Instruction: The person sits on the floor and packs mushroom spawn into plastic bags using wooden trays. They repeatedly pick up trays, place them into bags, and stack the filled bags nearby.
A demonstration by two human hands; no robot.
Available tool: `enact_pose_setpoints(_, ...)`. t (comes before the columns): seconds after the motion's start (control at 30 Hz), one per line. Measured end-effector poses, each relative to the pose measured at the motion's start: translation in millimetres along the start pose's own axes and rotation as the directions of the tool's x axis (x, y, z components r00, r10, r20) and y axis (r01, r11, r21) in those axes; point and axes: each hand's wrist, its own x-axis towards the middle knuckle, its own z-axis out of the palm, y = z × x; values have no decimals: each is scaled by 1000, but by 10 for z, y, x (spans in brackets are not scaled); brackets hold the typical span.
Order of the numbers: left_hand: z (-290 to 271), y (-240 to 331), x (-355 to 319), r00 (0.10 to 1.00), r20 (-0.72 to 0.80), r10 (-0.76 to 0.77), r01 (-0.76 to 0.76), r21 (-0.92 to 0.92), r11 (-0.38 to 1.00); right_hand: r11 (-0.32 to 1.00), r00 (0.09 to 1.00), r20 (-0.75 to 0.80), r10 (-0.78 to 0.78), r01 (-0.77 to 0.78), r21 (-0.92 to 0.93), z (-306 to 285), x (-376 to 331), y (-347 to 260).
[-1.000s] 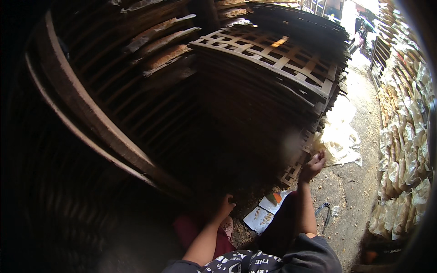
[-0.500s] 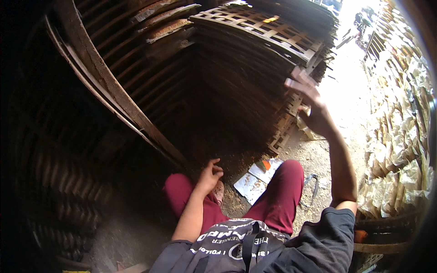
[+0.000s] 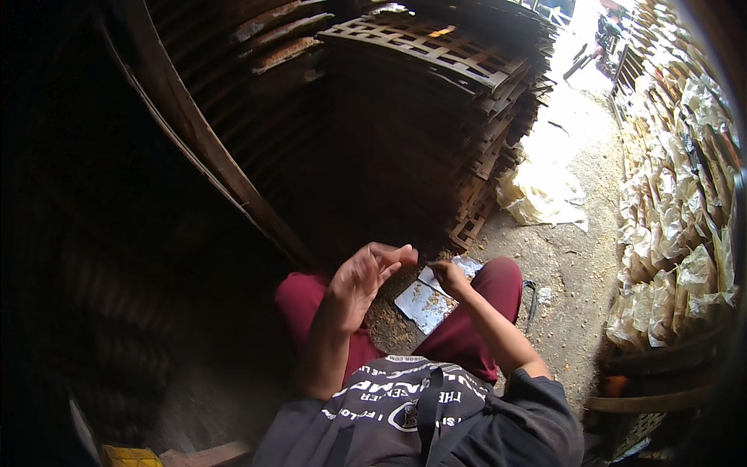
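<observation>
Above maroon knees, left hand [image 3: 362, 276] meets right hand [image 3: 449, 276] (fingertips close).

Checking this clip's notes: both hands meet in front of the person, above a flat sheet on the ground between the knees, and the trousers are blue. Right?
Not quite. The head view shows the trousers are dark red, not blue. The left hand and right hand do meet above the flat sheet between the knees.

Single view only, so no overlap to report. The head-worn fisheye camera looks steeply down over the person's chest and knees at close range. The left hand [image 3: 364, 274] and right hand [image 3: 450, 275] sit just below centre. Forward, a stack of lattice trays [image 3: 459, 93] fills the upper frame; edges bend toward the rim.
</observation>
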Motion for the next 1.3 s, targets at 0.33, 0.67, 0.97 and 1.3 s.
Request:
enact_pose_setpoints(0.33,594,195,-350,239,938,251,-294,-176,940,713,514,855,68,-625,319,-1387,-1714,-77)
enact_pose_setpoints(0.67,957,408,-69,15,974,225,-333,-207,920,243,409,892,193,-901,361,-720,-3112,-561)
enact_pose_setpoints(0.97,847,1416,-458,-22,961,275,-34,-275,961,809,411,911,38,-548,213,-1255,-2514,-1422)
enact_pose_setpoints(1.3,607,2023,-901,88,959,268,-266,-237,934,997,406,912,63,-66,-40,-1382,-2071,-2049)
